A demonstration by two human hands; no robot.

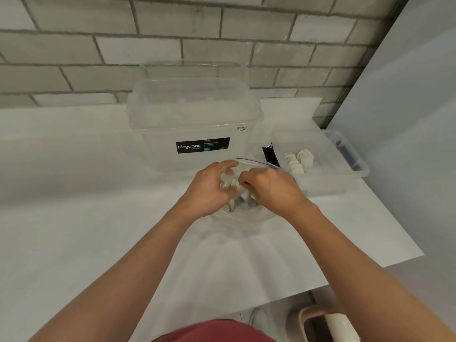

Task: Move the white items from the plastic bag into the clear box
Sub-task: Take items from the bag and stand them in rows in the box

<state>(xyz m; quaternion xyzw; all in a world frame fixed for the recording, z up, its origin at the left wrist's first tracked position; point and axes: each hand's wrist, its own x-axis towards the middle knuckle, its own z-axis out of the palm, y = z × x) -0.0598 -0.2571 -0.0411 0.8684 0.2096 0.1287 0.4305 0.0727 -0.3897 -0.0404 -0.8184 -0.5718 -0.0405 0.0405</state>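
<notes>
**A:** Entry, hands first. What is the left hand doing?

**B:** Its fingers are curled and pinching the near-left edge of the clear zip-top plastic bag, holding the mouth open. The bag rests on the white tabletop, directly in front of the large box.

**A:** And the right hand?

**B:** Reaching into the bag's mouth, fingers bent and closed around small white lumpy items. Exactly how many it grips I cannot tell; the plastic and the fingers hide them.

**A:** Location of the receiving container?

**B:** A low clear plastic box with a blue latch sits to the right of the bag, near the table's right edge. Several white items already lie inside it, clustered toward its left side. A black clip-like part stands at its left end.

**A:** Other objects?

**B:** A tall clear lidded storage tub with a black "Megabox" label stands behind the bag, against the grey brick wall. Both forearms are bare; a red garment shows at the bottom edge.
</notes>
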